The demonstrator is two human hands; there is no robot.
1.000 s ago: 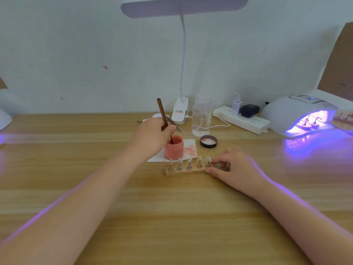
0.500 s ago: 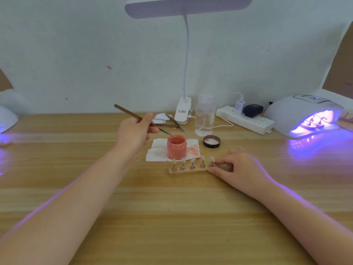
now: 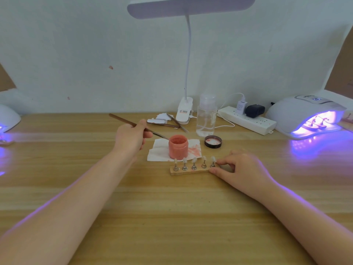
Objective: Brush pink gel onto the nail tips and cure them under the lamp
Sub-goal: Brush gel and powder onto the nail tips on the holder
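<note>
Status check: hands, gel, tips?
Left hand grips brush, tip at the jar rim. Right hand steadies the holder; five tips unpainted. Path clear.

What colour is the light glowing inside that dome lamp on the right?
Purple-blue, inside the dome lamp, in the head view.

Brush (image 3: pixel 133 124) tip at gel jar (image 3: pixel 178 147) rim

Jar (image 3: pixel 178 146) blocks path behind nail stand (image 3: pixel 189 170).
</note>
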